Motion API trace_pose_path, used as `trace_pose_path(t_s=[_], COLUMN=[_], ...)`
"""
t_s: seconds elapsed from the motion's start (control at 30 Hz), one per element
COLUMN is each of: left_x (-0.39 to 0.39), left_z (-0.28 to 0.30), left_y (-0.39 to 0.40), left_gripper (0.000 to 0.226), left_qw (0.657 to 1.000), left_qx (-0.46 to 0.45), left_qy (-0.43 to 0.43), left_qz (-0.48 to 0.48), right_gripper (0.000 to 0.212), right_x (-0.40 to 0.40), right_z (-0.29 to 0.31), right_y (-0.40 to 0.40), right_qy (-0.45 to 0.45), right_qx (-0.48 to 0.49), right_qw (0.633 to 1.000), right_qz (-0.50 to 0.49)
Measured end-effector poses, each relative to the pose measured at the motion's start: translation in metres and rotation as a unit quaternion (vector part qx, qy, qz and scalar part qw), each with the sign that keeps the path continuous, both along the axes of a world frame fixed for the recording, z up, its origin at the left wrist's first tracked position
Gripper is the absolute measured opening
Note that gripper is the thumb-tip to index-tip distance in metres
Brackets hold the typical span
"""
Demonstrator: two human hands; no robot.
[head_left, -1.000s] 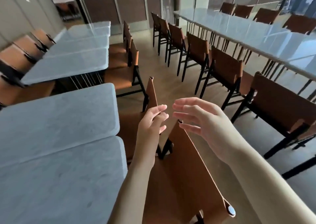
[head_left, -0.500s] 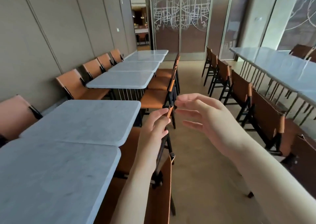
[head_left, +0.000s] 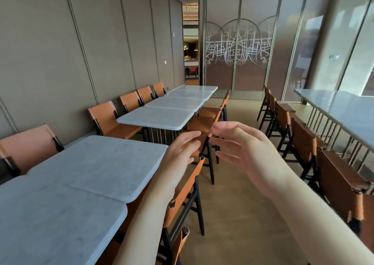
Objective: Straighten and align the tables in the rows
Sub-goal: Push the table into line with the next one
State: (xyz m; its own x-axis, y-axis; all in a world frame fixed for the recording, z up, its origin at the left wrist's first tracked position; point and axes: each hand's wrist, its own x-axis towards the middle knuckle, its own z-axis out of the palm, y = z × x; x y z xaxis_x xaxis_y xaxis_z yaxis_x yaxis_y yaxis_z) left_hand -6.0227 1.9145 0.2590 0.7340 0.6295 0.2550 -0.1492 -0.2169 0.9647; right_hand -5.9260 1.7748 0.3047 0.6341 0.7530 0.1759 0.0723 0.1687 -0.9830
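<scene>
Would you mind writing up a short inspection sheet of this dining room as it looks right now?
Surface: wood-look floor, aisle open.
Job's things: near table abuts second table, edges offset; a gap, then the far tables in a joined run.
Clutter: nothing seen on the tabletops.
Hands: left hand and right hand raised, fingers relaxed, holding nothing.
Cables: nothing seen.
Surroundings: orange chairs line the panelled wall and the aisle; long table at right; etched glass partition beyond.

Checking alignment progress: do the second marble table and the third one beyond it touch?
Apart. The head view shows dark floor and table legs between the second marble table and the third one.
</scene>
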Motion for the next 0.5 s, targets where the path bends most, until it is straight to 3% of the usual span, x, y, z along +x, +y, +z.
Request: trace_pose_path(t_s=[0.27,0.5], left_x=[0.093,0.137], left_z=[0.013,0.005], left_y=[0.038,0.081], left_gripper=[0.023,0.024], left_qw=[0.998,0.996], left_qx=[0.000,-0.002], left_qy=[-0.033,0.000], left_qz=[0.047,0.094], right_gripper=[0.019,0.022], right_x=[0.107,0.173], right_z=[0.024,0.008], right_y=[0.043,0.107], right_qy=[-0.031,-0.004], right_qx=[0.016,0.009], right_qw=[0.999,0.998], right_qz=[0.023,0.065])
